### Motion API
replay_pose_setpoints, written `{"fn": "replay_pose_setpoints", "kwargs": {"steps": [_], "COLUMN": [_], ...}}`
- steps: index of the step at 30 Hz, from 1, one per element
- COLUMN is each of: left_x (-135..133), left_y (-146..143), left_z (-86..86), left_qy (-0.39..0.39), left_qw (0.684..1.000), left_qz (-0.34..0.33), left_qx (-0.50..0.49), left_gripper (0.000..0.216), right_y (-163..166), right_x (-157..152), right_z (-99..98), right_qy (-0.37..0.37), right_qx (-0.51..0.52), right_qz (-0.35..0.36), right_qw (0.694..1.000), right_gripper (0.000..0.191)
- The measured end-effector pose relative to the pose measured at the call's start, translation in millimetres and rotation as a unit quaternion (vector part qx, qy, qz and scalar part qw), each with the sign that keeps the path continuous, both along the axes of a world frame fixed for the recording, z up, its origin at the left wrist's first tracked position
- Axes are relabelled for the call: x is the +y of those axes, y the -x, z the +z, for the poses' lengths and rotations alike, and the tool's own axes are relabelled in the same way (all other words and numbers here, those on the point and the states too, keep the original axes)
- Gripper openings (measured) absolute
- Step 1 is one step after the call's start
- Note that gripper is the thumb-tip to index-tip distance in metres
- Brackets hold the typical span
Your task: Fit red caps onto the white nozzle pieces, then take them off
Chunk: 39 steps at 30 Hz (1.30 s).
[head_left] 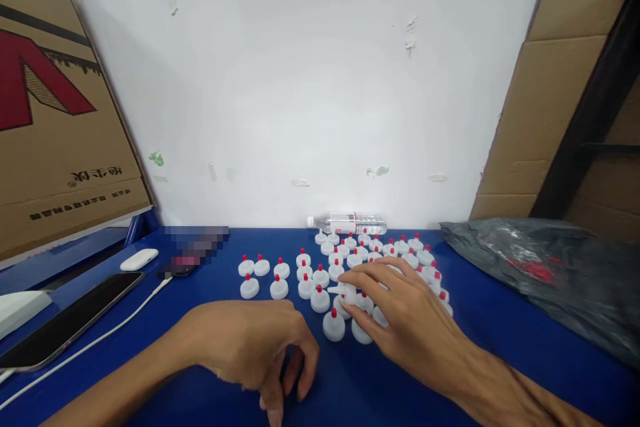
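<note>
My right hand (405,313) pinches a white nozzle cap (349,293) between thumb and fingers. It lies on its side with its bare spout pointing left, just over the group of caps. Around and beneath this hand stand several white caps with red tips (333,325) on the blue table. To their left, my left hand (255,347) hangs above the table with its wrist bent and its fingers curled downward. Its fingertips come close together low in the view; whatever they hold, if anything, is hidden.
A clear plastic bottle (345,223) lies against the white wall. On the left are a phone (65,320), a white cable (120,328), a white case (139,259) and a cardboard box (55,147). A grey plastic bag (565,293) spreads over the right side.
</note>
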State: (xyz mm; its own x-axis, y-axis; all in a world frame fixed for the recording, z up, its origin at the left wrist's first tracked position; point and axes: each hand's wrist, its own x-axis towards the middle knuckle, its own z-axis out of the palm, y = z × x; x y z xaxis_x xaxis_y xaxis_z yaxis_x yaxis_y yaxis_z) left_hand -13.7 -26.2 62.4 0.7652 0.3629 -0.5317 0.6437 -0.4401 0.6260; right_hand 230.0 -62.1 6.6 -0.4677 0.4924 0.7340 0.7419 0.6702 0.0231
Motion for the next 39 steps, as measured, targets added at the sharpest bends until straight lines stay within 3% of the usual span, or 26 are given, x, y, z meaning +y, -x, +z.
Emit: {"fn": "replay_pose_setpoints", "kwargs": {"steps": [6, 12, 16, 20, 27, 32, 39], "left_x": [3, 4, 6, 8, 14, 14, 14], "left_y": [-1, 0, -2, -6, -11, -15, -17], "left_z": [2.7, -0.8, -2.1, -2.7, -8.2, -13.6, -15.7], "left_qy": [-0.029, -0.121, -0.24, -0.297, -0.289, -0.206, -0.209], "left_qw": [0.997, 0.988, 0.958, 0.913, 0.877, 0.863, 0.849], "left_qz": [0.061, 0.047, 0.018, 0.093, 0.118, 0.164, 0.19], "left_qx": [-0.035, -0.078, -0.157, -0.263, -0.366, -0.431, -0.446], "left_gripper": [0.022, 0.029, 0.019, 0.009, 0.012, 0.017, 0.006], "right_y": [1, 1, 1, 2, 1, 1, 1], "right_x": [0, -2, -3, -6, -6, -5, -5], "right_z": [-1.0, -0.3, 0.0, 2.5, 6.1, 4.9, 4.7], "right_qy": [0.005, 0.004, 0.006, 0.003, -0.03, -0.046, -0.075], "right_qx": [0.005, 0.01, 0.014, 0.023, 0.031, 0.026, 0.03], "right_qz": [0.005, 0.016, 0.018, 0.014, 0.036, 0.043, 0.025], "right_qw": [1.0, 1.0, 1.0, 1.0, 0.998, 0.998, 0.996], "right_gripper": [0.023, 0.027, 0.031, 0.031, 0.03, 0.029, 0.028]}}
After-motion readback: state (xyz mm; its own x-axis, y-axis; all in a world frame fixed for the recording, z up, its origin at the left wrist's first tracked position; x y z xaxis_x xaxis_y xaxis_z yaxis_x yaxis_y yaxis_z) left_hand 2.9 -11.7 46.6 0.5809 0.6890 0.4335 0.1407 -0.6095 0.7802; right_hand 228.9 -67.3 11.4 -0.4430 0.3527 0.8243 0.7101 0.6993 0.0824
